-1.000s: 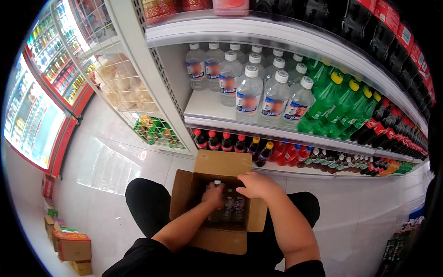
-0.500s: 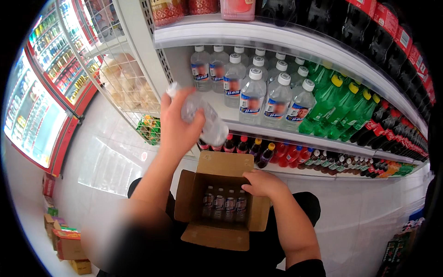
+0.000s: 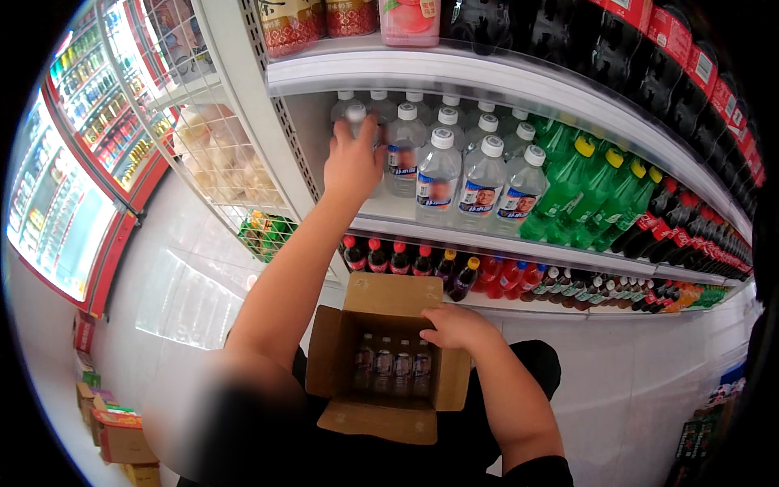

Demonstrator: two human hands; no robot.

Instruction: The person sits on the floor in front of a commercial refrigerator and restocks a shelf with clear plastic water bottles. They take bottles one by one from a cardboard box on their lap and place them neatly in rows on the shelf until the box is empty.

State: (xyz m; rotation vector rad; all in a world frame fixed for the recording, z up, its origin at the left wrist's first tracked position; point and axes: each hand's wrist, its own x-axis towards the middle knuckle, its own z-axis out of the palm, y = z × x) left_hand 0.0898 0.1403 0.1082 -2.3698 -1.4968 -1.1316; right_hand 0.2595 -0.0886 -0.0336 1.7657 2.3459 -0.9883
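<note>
My left hand (image 3: 354, 165) reaches onto the middle shelf, its fingers closed round a clear plastic water bottle (image 3: 355, 114) whose white cap shows above them. My hand hides most of that bottle. Other clear bottles (image 3: 439, 180) with white caps and blue labels stand upright in rows beside and behind it. An open cardboard box (image 3: 392, 290) rests on my lap with its flaps spread. Inside it stand several more clear bottles (image 3: 384, 365). The fingers of my right hand (image 3: 462, 326) are closed over the box's far right edge.
Green bottles with yellow caps (image 3: 574, 191) stand right of the clear ones. Dark cola bottles (image 3: 600, 49) line the shelf above; small coloured bottles (image 3: 462, 278) fill the one below. A wire rack (image 3: 215, 154) borders the shelf's left side. Drinks fridges (image 3: 61, 211) stand farther left.
My left hand has carried the bottle from in front of the shelf up and away onto its left part. The bottle went from tilted to roughly upright. My right hand stays on the box.
</note>
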